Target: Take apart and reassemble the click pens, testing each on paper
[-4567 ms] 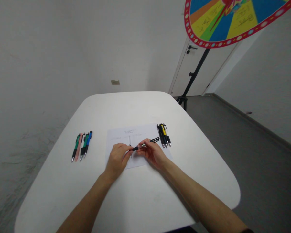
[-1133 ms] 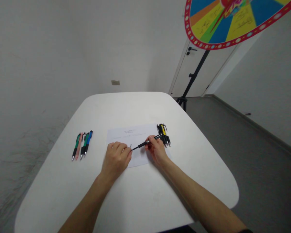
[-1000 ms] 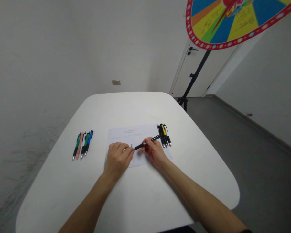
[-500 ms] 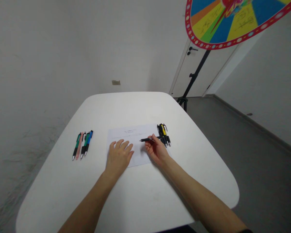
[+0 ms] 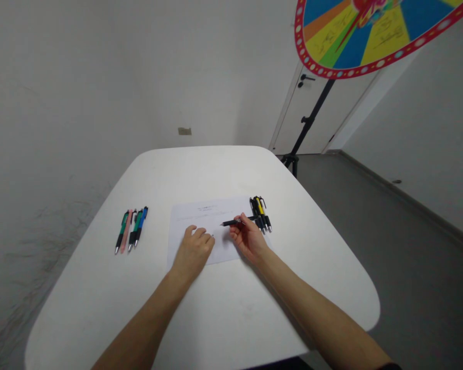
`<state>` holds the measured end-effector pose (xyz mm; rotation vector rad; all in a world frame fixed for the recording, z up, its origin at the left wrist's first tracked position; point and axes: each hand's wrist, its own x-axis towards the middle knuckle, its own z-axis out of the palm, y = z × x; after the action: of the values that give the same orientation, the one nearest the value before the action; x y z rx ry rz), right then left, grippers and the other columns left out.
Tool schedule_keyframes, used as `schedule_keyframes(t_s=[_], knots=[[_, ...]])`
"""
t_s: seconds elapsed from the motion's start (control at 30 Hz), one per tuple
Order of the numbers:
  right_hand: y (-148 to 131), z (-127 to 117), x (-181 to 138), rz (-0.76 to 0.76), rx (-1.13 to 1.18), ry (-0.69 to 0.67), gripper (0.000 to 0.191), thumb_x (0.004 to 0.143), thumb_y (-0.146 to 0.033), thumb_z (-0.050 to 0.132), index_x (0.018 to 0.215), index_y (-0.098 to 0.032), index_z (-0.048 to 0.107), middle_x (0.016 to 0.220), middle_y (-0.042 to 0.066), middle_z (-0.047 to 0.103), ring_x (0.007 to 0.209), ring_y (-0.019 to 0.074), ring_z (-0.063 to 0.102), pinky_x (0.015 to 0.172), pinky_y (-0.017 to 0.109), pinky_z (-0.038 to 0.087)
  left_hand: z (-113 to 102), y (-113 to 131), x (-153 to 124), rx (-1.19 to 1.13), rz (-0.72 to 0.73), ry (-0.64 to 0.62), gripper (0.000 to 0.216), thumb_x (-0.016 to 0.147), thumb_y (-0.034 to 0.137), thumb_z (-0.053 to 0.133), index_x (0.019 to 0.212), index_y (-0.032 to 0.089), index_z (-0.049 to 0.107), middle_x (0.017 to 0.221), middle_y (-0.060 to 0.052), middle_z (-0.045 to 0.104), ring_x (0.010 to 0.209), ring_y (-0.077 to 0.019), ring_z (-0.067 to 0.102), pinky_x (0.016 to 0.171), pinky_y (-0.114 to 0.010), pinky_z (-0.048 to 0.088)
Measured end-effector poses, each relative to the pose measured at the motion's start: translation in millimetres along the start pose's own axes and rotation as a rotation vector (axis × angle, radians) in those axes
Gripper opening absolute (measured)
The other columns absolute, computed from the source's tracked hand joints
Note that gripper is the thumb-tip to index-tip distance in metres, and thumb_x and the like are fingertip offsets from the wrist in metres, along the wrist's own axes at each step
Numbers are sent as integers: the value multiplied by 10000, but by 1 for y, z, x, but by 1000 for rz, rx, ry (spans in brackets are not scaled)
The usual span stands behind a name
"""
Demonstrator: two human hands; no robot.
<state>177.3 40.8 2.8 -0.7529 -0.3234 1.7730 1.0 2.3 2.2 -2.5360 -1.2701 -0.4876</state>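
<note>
A white sheet of paper [image 5: 219, 250] with a few lines of writing near its top lies on the table. My right hand [image 5: 250, 241], above the paper's right part, pinches a black pen [image 5: 231, 222] whose tip points left. Over the paper's left part is my left hand [image 5: 195, 249], its fingers curled in and closed. A tiny greyish bit shows at its thumb and fingertips, too small to name. Several black pens, one with a yellow barrel [image 5: 261, 206], lie side by side just beyond my right hand, partly over the paper's edge.
On the left of the white table [image 5: 216, 169] lies a row of pens: green ones [image 5: 122, 228], a pink one [image 5: 127, 231] and a blue one [image 5: 141, 226]. A colourful prize wheel [image 5: 355, 41] stands on a black tripod [image 5: 310, 121] behind the table, near a door.
My left hand has gone from spread fingers to curled, closed ones, shifting slightly right on the paper. My right hand and the black pen have barely moved.
</note>
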Motion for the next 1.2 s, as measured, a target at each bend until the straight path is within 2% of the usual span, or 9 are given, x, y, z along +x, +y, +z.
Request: schedule_keyframes(t_s=[0.27,0.43,0.53,0.63,0.87,1.2], knots=[[0,1,0,-12,-16,-4,209,817,-311,698,707,-146,632,549,4,652,454,92,616,451,150,521,2,3,3,32,3,15,191,861,61,504,743,169,607,710,-53,659,775,-222,597,815,-410,428],[0,0,-2,-48,-63,-2,207,806,-319,709,719,-144,641,568,13,662,458,89,602,444,154,516,5,0,0,-242,-202,169,198,831,68,512,875,189,663,800,-47,710,794,-196,634,792,-379,460],[2,0,-2,-104,-105,-12,224,764,-341,751,721,-151,640,570,10,659,469,100,602,452,176,529,1,-2,-1,-424,-333,268,192,820,100,518,872,198,675,851,-41,728,831,-186,650,805,-364,482],[3,0,-3,-141,-140,-33,266,723,-364,784,706,-147,632,555,6,642,467,101,597,447,175,520,-5,-3,-1,-545,-396,331,172,815,119,529,844,201,677,849,-33,725,835,-175,652,803,-348,503],[4,3,-5,-161,-206,-56,278,729,-387,772,710,-148,630,539,13,641,478,99,598,455,163,503,-8,-1,1,-617,-393,412,139,851,156,549,856,203,680,850,-32,717,835,-165,649,784,-332,524],[5,3,-6,-161,-259,-84,347,671,-454,799,722,-160,624,535,11,651,488,93,600,478,160,495,-10,0,0,-581,-356,400,140,880,173,548,865,198,686,849,-38,711,838,-165,644,775,-314,529]])
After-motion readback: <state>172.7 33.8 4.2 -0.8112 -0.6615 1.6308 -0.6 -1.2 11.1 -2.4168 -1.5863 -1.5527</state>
